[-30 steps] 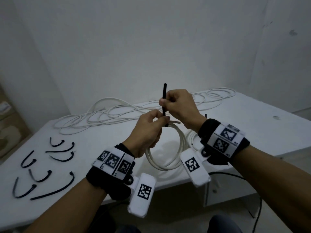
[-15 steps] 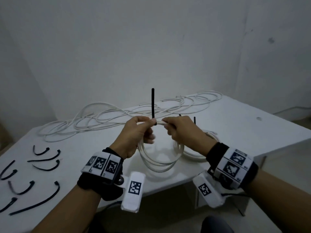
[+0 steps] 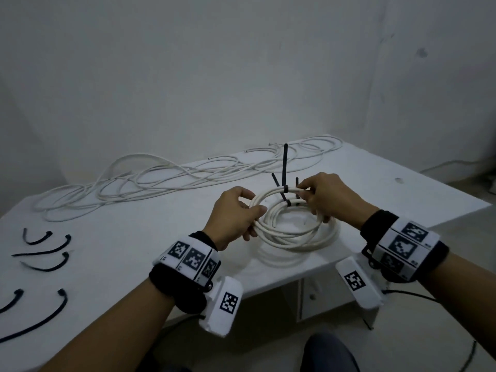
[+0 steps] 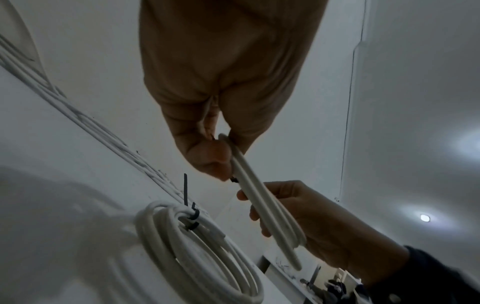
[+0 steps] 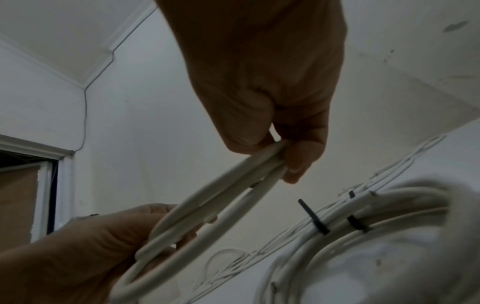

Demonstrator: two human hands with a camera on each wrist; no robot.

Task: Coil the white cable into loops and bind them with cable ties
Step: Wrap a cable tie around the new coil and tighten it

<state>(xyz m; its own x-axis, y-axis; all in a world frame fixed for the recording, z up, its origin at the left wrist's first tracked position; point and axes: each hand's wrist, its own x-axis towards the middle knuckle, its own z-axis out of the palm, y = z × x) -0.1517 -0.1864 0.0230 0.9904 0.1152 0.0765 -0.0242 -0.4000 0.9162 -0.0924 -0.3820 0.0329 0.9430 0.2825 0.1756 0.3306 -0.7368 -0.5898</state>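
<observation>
I note both forearms bare to the wrist. On the left wrist I see a black strap (image 3: pixel 171 285) carrying a white band (image 3: pixel 189 257) printed with black square codes. Below it hangs a white camera housing (image 3: pixel 224 304) with one code on its face, fixed by a black bolt. The right wrist carries the same set: black strap (image 3: pixel 381 224), coded white band (image 3: pixel 405 245), white housing (image 3: pixel 358 283). A black cable (image 3: pixel 413 294) leaves the right unit.
</observation>
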